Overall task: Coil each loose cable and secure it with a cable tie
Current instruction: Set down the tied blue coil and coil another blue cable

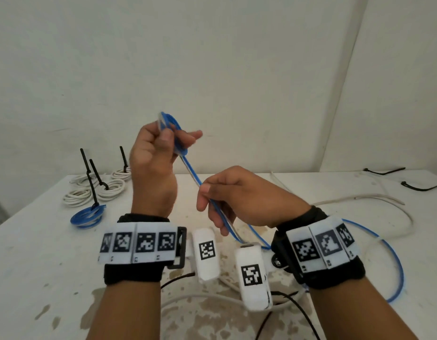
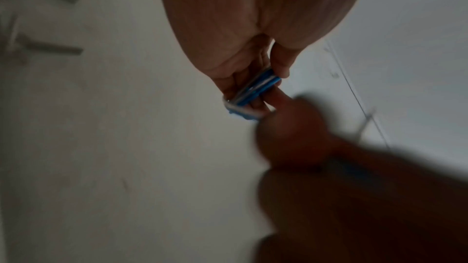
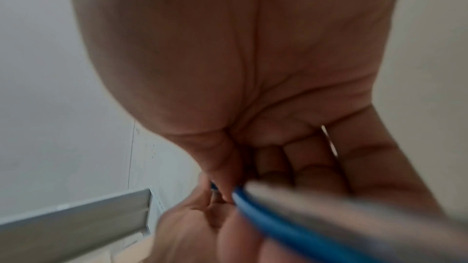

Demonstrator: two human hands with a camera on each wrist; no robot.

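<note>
My left hand (image 1: 163, 141) is raised above the table and grips a small coil of blue-and-white cable (image 1: 172, 126) between thumb and fingers; the left wrist view shows the same coil (image 2: 255, 89) in the fingers. From the coil the cable runs down to my right hand (image 1: 212, 204), which pinches the strand (image 1: 217, 209) lower down. The right wrist view has the strand (image 3: 278, 221) blurred across the palm. The loose tail (image 1: 394, 261) loops over the table at the right.
A tied blue coil (image 1: 88, 215) and three tied white coils (image 1: 99, 190) with black ties sticking up lie at the back left. Loose white cables (image 1: 374, 197) and black cable ties (image 1: 421, 186) lie on the right. Black wires (image 1: 301, 312) cross the stained table (image 1: 40, 266) near me.
</note>
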